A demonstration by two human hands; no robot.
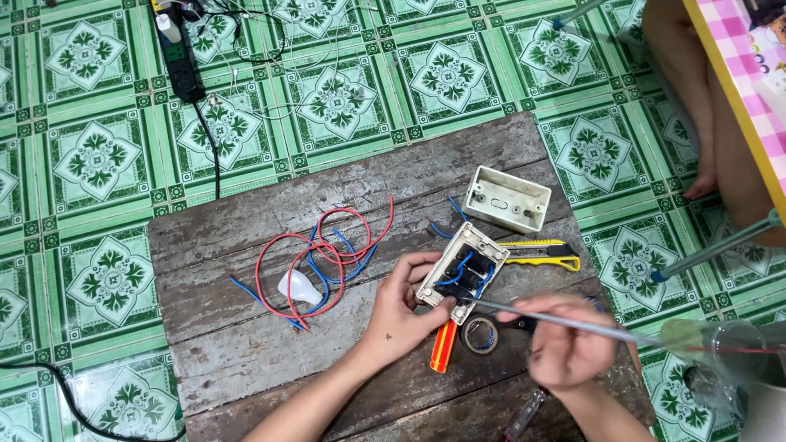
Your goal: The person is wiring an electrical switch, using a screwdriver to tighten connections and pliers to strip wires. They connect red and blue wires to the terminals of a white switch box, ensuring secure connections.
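Fingers of left hand clamped on switch plate; blurred right hand grips screwdriver

Packages: none that I can see.
Labels: none readable as such (the things around me look bare).
Signs: a printed sheet at the top right corner, pale with small coloured marks, lying on the pink checked cloth.
Screens: none.

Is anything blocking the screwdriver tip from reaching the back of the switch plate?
Nothing visible does. The screwdriver in the right hand already reaches the switch plate, which the left hand steadies; blue wires sit beside the tip.
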